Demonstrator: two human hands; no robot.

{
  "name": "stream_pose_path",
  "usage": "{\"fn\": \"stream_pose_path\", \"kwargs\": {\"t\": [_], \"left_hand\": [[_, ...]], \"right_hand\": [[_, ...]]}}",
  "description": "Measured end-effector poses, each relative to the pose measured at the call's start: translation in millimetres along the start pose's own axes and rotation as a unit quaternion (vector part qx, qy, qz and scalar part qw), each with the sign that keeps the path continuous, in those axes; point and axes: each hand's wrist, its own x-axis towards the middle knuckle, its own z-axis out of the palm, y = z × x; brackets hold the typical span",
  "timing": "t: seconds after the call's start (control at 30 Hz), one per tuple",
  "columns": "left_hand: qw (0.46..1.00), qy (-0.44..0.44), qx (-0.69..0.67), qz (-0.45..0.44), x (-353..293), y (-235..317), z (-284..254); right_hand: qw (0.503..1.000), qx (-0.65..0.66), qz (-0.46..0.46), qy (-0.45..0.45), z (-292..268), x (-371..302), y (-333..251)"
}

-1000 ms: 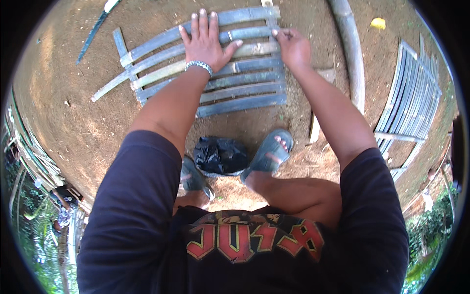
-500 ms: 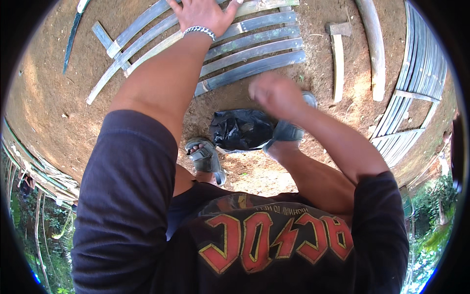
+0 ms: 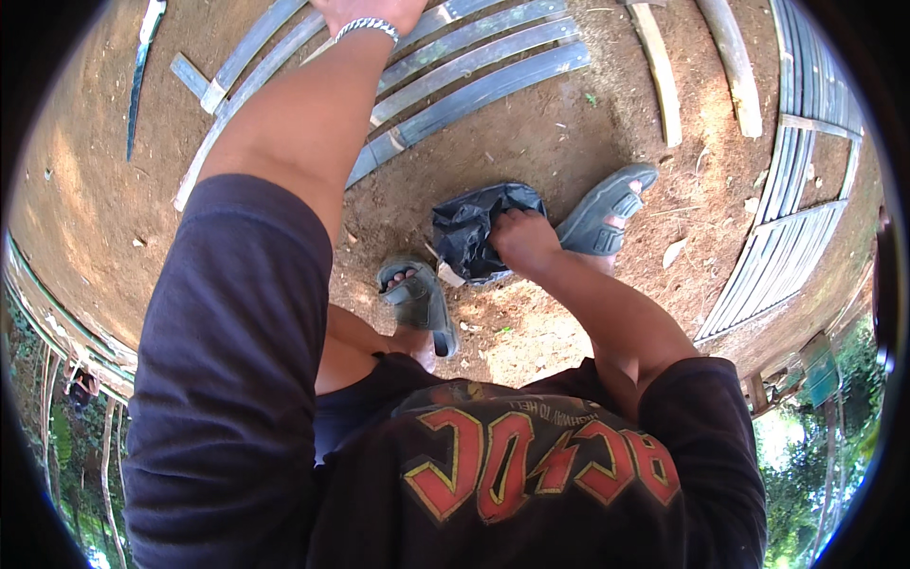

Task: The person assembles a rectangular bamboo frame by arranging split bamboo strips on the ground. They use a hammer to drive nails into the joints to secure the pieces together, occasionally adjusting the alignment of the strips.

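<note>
Here lies a black bag (image 3: pixel 462 230) between sandals (image 3: pixel 414 300): right hand (image 3: pixel 526 241), nearer, in its mouth; left hand (image 3: pixel 374 12) at slats (image 3: pixel 474 104) beyond; fingers of both mostly hidden, grip cannot be told.

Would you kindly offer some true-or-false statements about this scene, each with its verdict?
1. The right hand is at the mouth of the black bag. True.
2. The bracelet is on the right wrist. False: it is on the left wrist.
3. The black bag lies between the sandals. True.
4. The long-bladed tool lies right of the slats. False: it lies left.
5. The upper picture edge cuts off the left hand. True.
</note>
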Motion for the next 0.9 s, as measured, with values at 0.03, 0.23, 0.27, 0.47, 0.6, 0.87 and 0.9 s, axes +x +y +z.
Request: {"fn": "stream_pose_path", "kwargs": {"t": [0.03,0.23,0.27,0.47,0.6,0.87,0.9], "left_hand": [[1.000,-0.004,-0.001,-0.004,-0.8,1.7,-1.4],[0.993,0.104,-0.018,0.047,20.3,-17.2,27.5],[0.994,0.090,-0.029,0.051,21.6,-12.3,29.2],[0.998,0.046,-0.026,0.025,21.2,-5.9,18.1],[0.999,0.014,-0.027,0.014,19.6,-2.2,6.7],[0.994,0.005,-0.104,0.016,21.4,-11.3,8.6],[0.992,0.007,-0.122,0.016,21.7,-12.4,7.7]], "right_hand": [[1.000,-0.010,-0.005,0.000,-2.1,3.6,6.5],[0.998,-0.051,-0.007,0.047,4.3,-1.4,-4.9],[0.998,-0.051,0.001,0.048,4.2,-3.5,-5.5],[0.998,0.014,0.030,0.047,-4.4,-11.3,-5.3],[0.996,0.043,0.028,0.076,-12.8,-17.5,-5.6],[0.996,0.075,-0.019,0.034,-75.4,-38.4,0.1],[0.994,0.098,-0.009,0.037,-82.7,-42.8,1.2]]}}
